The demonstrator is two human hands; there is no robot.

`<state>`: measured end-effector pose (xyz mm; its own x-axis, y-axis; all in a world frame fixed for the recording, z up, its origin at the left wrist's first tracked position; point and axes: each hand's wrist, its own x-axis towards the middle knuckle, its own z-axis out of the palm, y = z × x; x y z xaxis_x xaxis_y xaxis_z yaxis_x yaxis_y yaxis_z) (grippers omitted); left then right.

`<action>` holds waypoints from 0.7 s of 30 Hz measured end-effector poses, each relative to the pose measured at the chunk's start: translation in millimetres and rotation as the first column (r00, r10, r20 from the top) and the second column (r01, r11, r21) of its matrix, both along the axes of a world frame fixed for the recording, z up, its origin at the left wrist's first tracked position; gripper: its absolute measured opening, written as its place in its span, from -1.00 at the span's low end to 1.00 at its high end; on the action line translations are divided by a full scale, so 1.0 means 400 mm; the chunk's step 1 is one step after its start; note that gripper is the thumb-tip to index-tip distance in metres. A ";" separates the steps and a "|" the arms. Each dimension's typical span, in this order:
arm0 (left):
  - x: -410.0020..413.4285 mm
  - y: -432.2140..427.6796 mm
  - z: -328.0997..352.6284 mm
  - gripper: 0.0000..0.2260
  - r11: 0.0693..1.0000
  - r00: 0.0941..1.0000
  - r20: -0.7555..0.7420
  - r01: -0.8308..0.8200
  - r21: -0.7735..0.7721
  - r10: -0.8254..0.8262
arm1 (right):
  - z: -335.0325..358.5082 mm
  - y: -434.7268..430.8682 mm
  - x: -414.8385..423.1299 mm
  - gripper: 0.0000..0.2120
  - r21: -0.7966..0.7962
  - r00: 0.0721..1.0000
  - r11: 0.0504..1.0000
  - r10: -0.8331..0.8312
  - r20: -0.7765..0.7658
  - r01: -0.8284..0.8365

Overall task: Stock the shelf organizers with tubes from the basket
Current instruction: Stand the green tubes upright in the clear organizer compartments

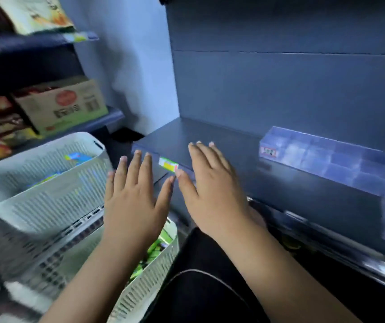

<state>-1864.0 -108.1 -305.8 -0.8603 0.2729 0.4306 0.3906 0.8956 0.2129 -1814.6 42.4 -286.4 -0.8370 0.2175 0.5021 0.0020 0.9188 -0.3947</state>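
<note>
Head view: shows blurred green and blue tubes point(76, 157) lying in the upper white basket point(47, 194), left of the dark shelf point(210, 134). Places the clear shelf organizers point(326, 159) on that shelf, well to the right. Catches left hand point(135, 201) and right hand point(214, 192) spread flat, fingers straight, holding nothing, thumbs nearly meeting before the yellow label point(168, 163).
</note>
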 end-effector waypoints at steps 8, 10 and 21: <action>-0.060 -0.341 -0.232 -0.22 0.942 0.904 0.280 -0.335 -0.006 0.323 | -0.181 -0.385 -0.195 -0.46 -0.059 0.933 0.965 0.261 0.249 -0.254; -0.077 -0.371 -0.310 -0.26 0.934 0.868 0.359 -0.357 -0.030 0.344 | -0.260 -0.421 -0.228 -0.53 -0.081 0.900 0.957 0.289 0.325 -0.278; -0.184 -0.453 -0.706 -0.43 0.906 0.579 0.738 -0.411 -0.102 0.346 | -0.629 -0.359 -0.396 -0.59 -0.159 0.554 0.979 0.203 0.807 -0.127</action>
